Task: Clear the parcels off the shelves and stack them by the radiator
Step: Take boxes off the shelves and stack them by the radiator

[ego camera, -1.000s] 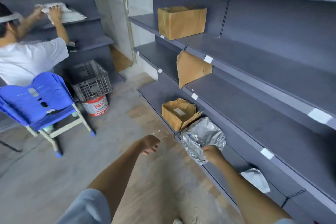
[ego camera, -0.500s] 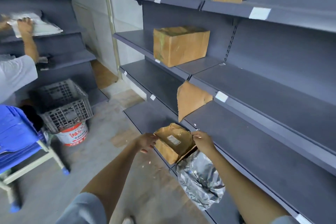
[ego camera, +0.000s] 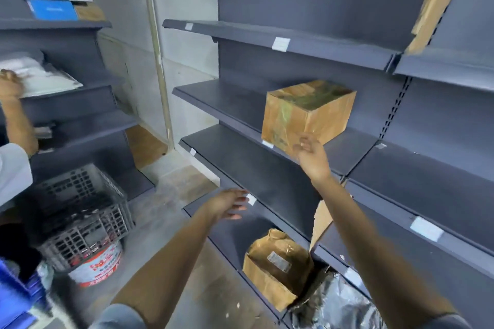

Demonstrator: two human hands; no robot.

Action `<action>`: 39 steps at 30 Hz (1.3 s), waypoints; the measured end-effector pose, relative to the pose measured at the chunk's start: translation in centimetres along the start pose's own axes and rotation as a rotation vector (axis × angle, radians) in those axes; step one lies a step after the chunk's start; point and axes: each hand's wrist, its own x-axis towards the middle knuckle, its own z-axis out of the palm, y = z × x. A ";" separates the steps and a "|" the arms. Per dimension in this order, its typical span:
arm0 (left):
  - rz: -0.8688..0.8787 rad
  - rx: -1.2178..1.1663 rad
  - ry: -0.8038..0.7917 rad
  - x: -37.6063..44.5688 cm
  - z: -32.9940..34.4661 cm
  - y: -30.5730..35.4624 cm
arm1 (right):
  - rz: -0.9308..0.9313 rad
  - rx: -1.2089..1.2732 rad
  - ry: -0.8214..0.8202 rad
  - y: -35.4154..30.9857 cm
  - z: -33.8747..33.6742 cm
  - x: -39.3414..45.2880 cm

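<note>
A brown cardboard box (ego camera: 307, 115) stands on the middle grey shelf (ego camera: 230, 104). My right hand (ego camera: 311, 156) is raised to the box's lower front corner, fingers spread, and holds nothing. My left hand (ego camera: 227, 203) hovers open lower down, in front of the shelf edge. On the bottom shelf lie a crumpled brown paper parcel (ego camera: 276, 264) and a silver foil parcel (ego camera: 331, 302). A flat piece of cardboard (ego camera: 320, 219) leans behind my right forearm. Another cardboard piece (ego camera: 435, 2) stands on the top shelf at the right.
Another person at the left edge has a hand (ego camera: 9, 85) on white parcels (ego camera: 45, 80) on a second shelf unit, with boxes (ego camera: 53, 0) above. A grey plastic crate (ego camera: 80, 216) sits on a red-and-white bucket (ego camera: 96, 267). A blue chair (ego camera: 13, 296) is at the lower left.
My right hand let go of the silver foil parcel and rose past the paper parcel to the cardboard box. My left hand rose too. The view tilted upward.
</note>
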 end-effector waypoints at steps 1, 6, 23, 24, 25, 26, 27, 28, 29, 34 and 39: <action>0.034 0.009 -0.009 1.2 -0.6 1.7 | -0.073 -0.083 0.065 -0.8 0.3 1.5; 0.238 0.071 0.005 8.5 -2.1 12.2 | -0.255 -0.354 0.272 -1.3 0.9 8.0; 0.230 0.137 -0.410 19.8 -0.7 23.7 | 0.141 0.339 0.321 -0.1 -1.6 18.7; 0.234 0.150 -0.470 20.2 -1.5 23.5 | 0.141 0.309 0.325 0.0 -1.4 17.9; 0.224 0.152 -0.546 20.5 -2.4 23.2 | 0.156 0.271 0.332 -0.1 -1.1 17.0; 0.206 0.161 -0.627 20.7 -3.4 22.8 | 0.175 0.233 0.343 -0.2 -0.6 15.8; 0.185 0.179 -0.711 20.7 -4.3 22.4 | 0.185 0.205 0.350 -0.2 -0.1 14.6; 0.163 0.214 -0.789 20.5 -5.1 22.1 | 0.191 0.198 0.349 -0.1 0.4 13.2; 0.150 0.255 -0.853 20.1 -5.6 21.7 | 0.205 0.215 0.345 -0.2 1.0 11.9; 0.134 0.453 -0.947 17.9 -6.3 16.6 | 0.383 0.143 0.404 1.3 5.5 3.6; 0.046 0.580 -1.006 14.8 -5.0 6.6 | 0.446 0.046 0.482 6.8 9.7 -7.7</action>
